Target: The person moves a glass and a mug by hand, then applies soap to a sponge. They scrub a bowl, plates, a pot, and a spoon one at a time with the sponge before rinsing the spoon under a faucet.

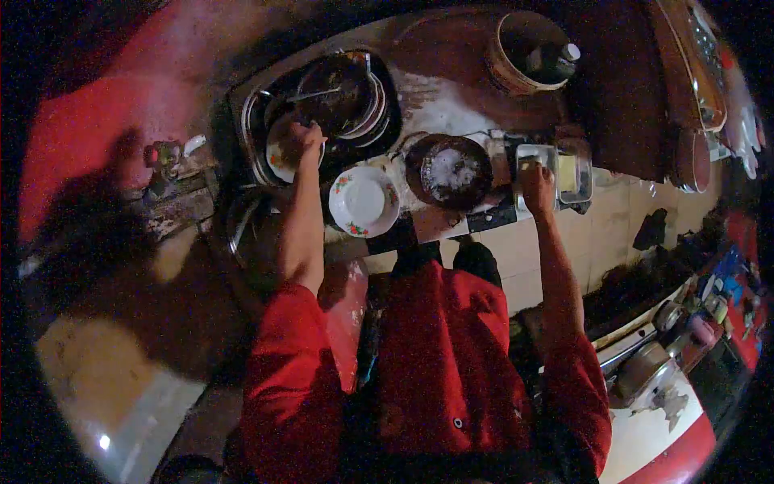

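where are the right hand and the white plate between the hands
Right hand (539, 187), head view: on the back of the hand.
White plate (364, 201), head view: on its bare centre.

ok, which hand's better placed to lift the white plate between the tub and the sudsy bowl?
Probably left: the left hand is nearer, over the dark tub beside the white plate. The right hand is at the clear container, beyond the sudsy bowl.
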Demonstrator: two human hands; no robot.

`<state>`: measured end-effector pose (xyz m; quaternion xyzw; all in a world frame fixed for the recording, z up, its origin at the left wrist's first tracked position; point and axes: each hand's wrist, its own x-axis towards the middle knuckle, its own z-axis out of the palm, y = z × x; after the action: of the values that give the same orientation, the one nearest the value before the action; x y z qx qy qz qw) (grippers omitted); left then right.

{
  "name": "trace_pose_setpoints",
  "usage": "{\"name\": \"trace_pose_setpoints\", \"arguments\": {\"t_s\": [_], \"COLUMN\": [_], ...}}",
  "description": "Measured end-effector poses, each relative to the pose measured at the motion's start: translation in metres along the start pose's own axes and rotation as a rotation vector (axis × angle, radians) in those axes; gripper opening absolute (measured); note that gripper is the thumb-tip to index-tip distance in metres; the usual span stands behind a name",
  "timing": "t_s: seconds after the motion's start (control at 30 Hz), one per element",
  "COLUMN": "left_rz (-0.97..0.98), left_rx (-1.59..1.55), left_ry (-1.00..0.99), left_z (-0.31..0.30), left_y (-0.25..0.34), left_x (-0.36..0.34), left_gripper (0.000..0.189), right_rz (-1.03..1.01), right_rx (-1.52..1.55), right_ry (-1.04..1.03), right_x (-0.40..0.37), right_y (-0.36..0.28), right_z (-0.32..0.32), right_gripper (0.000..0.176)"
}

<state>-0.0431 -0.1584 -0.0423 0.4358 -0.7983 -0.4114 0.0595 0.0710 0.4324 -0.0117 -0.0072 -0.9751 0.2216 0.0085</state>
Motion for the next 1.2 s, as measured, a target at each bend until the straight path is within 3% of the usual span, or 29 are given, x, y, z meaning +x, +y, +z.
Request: {"name": "trace_pose_setpoints", "arguments": {"t_s": [0.07,0.13,0.17,0.2,0.23,0.27,0.3,0.33,0.37,0.4,0.43,0.47,0.5,0.53,0.57,0.6,0.63,0.67,0.7,0.77,0.8,0.83,0.87,0.9,1.0,1.03,1.1,1.17,1.2], "left_rz": [0.083,0.545,0.547,0.420,0.287,0.283,0.441,0.596,0.590,0.468,0.349,0.177,0.007,-0.024,-0.055,-0.183,-0.313,-0.343,-0.373,-0.216,-0.323,-0.332,-0.186,-0.039,-0.005,0.020,0.069,0.113,-0.044], "left_rx": [0.048,0.309,0.307,0.456,0.597,0.586,0.629,0.674,0.666,0.496,0.326,0.083,-0.161,-0.283,-0.406,-0.477,-0.545,-0.618,-0.692,-0.836,-0.653,-0.656,-0.698,-0.743,-0.630,-0.558,-0.475,-0.546,-0.730], "left_ry": [0.044,0.073,0.078,0.083,0.089,0.104,0.195,0.287,0.303,0.139,-0.021,-0.122,-0.223,-0.262,-0.304,-0.373,-0.443,-0.380,-0.316,-0.220,-0.114,-0.110,-0.020,0.075,0.020,-0.023,-0.037,-0.054,-0.134], "left_z": [-0.001,-0.022,-0.038,-0.055,-0.067,-0.072,-0.076,-0.079,-0.085,-0.093,-0.103,-0.125,-0.146,-0.154,-0.161,-0.159,-0.152,-0.136,-0.118,-0.107,-0.112,-0.102,-0.079,-0.065,-0.094,-0.107,-0.112,-0.100,-0.099], "left_y": [0.000,0.017,0.041,0.079,0.102,0.103,0.102,0.098,0.085,0.068,0.061,0.083,0.104,0.097,0.087,0.063,0.029,0.002,-0.014,-0.001,0.034,0.012,-0.022,-0.040,-0.003,0.019,0.045,0.040,0.033], "left_x": [0.004,-0.008,-0.025,-0.052,-0.067,-0.069,-0.068,-0.068,-0.064,-0.058,-0.057,-0.091,-0.138,-0.165,-0.183,-0.188,-0.190,-0.200,-0.218,-0.275,-0.302,-0.298,-0.284,-0.276,-0.311,-0.329,-0.349,-0.348,-0.342], "left_gripper": [0.060,0.060,0.060,0.057,0.055,0.055,0.054,0.053,0.053,0.055,0.058,0.056,0.055,0.052,0.050,0.049,0.049,0.051,0.053,0.053,0.056,0.056,0.061,0.066,0.076,0.081,0.081,0.079,0.078], "right_rz": [-0.107,0.022,0.147,0.138,0.134,0.128,0.109,0.178,0.247,0.174,0.023,0.068,0.188,0.005,-0.186,-0.245,-0.304,-0.359,-0.411,-0.376,-0.466,-0.554,-0.716,-0.730,-1.113,-1.117,-0.686,-0.833,-0.903], "right_rx": [-0.135,-0.125,-0.117,-0.114,-0.112,-0.111,-0.110,-0.034,0.045,0.239,0.377,0.747,0.613,0.880,0.735,0.855,0.679,0.499,0.524,0.418,0.502,0.587,0.521,0.512,0.194,0.194,0.574,0.605,0.627], "right_ry": [0.026,-0.015,-0.058,-0.051,-0.029,-0.008,0.006,0.146,0.282,0.242,0.301,0.186,-0.108,-0.195,-0.193,-0.335,-0.372,-0.406,-0.285,-0.197,-0.208,-0.220,-0.376,-0.381,-0.171,-0.172,-0.263,-0.216,-0.228], "right_x": [-0.004,-0.005,-0.008,-0.010,-0.012,-0.013,-0.010,-0.008,-0.006,-0.013,-0.011,-0.012,-0.008,-0.007,-0.005,-0.003,0.002,0.010,0.018,0.027,0.024,0.023,0.021,0.021,0.018,0.017,0.021,0.009,-0.003], "right_y": [0.001,-0.010,-0.016,-0.017,-0.017,-0.018,-0.039,-0.079,-0.103,-0.071,-0.104,-0.144,-0.173,-0.182,-0.230,-0.261,-0.289,-0.315,-0.338,-0.371,-0.381,-0.387,-0.370,-0.362,-0.318,-0.323,-0.340,-0.335,-0.334], "right_z": [0.001,-0.013,-0.020,-0.023,-0.025,-0.028,-0.039,-0.060,-0.073,-0.037,-0.048,-0.052,-0.062,-0.026,-0.044,-0.043,-0.040,-0.033,-0.017,0.017,0.023,0.030,0.089,0.087,0.068,0.057,0.032,0.049,0.017], "right_gripper": [0.043,0.043,0.044,0.044,0.054,0.064,0.064,0.050,0.036,0.032,0.034,0.037,0.037,0.036,0.037,0.045,0.049,0.054,0.057,0.050,0.039,0.028,0.022,0.022,0.031,0.031,0.041,0.050,0.038]}}
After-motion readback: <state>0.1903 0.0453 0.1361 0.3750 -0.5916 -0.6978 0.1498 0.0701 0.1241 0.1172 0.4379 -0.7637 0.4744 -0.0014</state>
